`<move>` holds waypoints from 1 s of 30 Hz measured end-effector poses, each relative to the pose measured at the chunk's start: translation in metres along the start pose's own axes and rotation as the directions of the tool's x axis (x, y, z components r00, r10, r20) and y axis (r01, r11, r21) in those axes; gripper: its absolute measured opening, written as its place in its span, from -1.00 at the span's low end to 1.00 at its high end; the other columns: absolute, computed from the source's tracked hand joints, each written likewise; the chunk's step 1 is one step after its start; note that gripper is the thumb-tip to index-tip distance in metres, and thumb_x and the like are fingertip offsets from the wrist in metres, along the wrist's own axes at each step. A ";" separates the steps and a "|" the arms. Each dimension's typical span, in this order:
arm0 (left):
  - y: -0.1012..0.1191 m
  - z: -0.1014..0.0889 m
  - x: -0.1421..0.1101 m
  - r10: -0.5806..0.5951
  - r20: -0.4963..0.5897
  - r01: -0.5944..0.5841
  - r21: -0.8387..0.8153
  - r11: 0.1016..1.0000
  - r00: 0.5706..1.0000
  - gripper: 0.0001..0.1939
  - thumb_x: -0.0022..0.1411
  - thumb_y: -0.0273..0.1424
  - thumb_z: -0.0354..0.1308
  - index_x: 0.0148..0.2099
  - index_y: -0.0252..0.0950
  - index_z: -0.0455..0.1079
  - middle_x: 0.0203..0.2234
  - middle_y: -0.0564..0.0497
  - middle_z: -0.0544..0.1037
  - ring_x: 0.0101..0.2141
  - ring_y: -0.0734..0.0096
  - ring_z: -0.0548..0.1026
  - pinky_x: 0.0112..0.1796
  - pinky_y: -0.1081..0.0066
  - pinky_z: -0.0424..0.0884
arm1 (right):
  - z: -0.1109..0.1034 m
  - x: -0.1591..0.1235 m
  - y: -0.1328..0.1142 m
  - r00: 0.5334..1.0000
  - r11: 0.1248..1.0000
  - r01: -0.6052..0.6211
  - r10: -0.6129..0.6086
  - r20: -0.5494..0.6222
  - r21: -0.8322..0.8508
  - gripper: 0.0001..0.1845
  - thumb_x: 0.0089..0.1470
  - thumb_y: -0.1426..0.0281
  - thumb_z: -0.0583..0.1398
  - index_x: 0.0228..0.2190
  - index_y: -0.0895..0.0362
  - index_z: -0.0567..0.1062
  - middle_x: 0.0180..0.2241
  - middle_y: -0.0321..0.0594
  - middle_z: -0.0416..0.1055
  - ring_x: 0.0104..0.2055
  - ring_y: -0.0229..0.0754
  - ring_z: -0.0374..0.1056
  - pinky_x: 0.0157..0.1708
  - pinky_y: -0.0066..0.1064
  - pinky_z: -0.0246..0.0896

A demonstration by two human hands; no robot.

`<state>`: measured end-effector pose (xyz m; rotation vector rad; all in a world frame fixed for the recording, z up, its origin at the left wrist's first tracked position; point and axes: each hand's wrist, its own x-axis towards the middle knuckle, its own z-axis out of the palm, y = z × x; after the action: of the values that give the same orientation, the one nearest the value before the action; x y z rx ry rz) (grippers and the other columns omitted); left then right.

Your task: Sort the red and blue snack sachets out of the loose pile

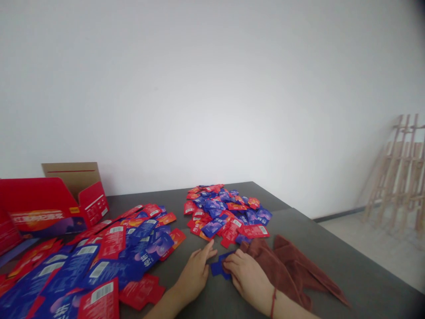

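My left hand (195,270) rests on the dark table just left of a flat blue carton (217,268), its fingers stretched out and holding nothing. Above that blue carton, my right hand (247,274) has its fingers curled onto a brown cloth (265,261). A bit of the cloth shows under the fingertips, pressed against the carton, and part of the carton is hidden by the hand. The rest of the cloth trails to the right in loose folds. Just beyond my hands lies a pile of small red and blue flat cartons (215,226).
On the left spreads a larger heap of flat red and blue printed cartons (109,243). An open red cardboard box (40,212) stands behind it. The dark table (332,261) ends at a slanting right edge. Wooden racks (398,177) lean by the white wall.
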<state>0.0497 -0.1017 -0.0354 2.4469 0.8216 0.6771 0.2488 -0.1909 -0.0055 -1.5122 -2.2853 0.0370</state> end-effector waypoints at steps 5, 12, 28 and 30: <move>0.012 -0.002 0.000 -0.013 0.007 0.012 0.037 0.999 1.000 -0.25 0.12 -0.60 -0.08 0.36 -0.16 -0.08 0.13 0.00 0.39 0.14 0.29 0.25 0.17 0.12 0.10 | 0.005 0.004 -0.003 1.000 0.997 -0.024 0.024 0.004 -0.071 -0.73 0.13 0.55 0.09 -0.17 0.13 0.50 -0.17 -0.21 0.45 -0.12 -0.10 0.25 -0.09 -0.30 0.15; 0.013 0.000 0.002 -0.021 0.112 0.004 0.150 0.989 0.993 -0.34 0.13 -0.58 -0.03 0.28 -0.14 0.10 0.22 0.03 0.26 0.20 0.30 0.20 0.22 0.10 0.02 | 0.007 0.015 -0.015 0.997 1.000 0.008 -0.008 0.076 -0.005 -0.74 0.13 0.54 0.10 -0.21 0.08 0.52 -0.14 -0.29 0.46 -0.09 -0.13 0.27 -0.06 -0.34 0.16; 0.016 -0.001 0.001 -0.045 0.088 0.035 0.103 0.994 0.995 -0.22 0.09 -0.61 -0.03 0.34 -0.12 -0.08 0.19 0.01 0.31 0.20 0.34 0.20 0.22 0.09 -0.01 | 0.008 0.020 -0.012 0.997 0.994 -0.058 0.062 0.040 -0.090 -0.71 0.12 0.57 0.08 -0.21 0.11 0.53 -0.18 -0.23 0.47 -0.09 -0.10 0.28 -0.06 -0.32 0.16; 0.016 -0.001 0.000 -0.036 0.096 0.027 0.088 0.996 0.995 -0.21 0.09 -0.60 -0.04 0.35 -0.13 -0.10 0.19 0.00 0.31 0.19 0.34 0.21 0.22 0.09 -0.02 | 0.009 0.020 -0.017 0.998 0.997 -0.007 0.012 0.064 -0.074 -0.73 0.14 0.54 0.09 -0.19 0.09 0.51 -0.14 -0.26 0.47 -0.08 -0.12 0.28 -0.06 -0.33 0.16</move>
<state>0.0557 -0.1128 -0.0255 2.5162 0.8654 0.5156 0.2241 -0.1787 -0.0040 -1.5805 -2.3538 0.0038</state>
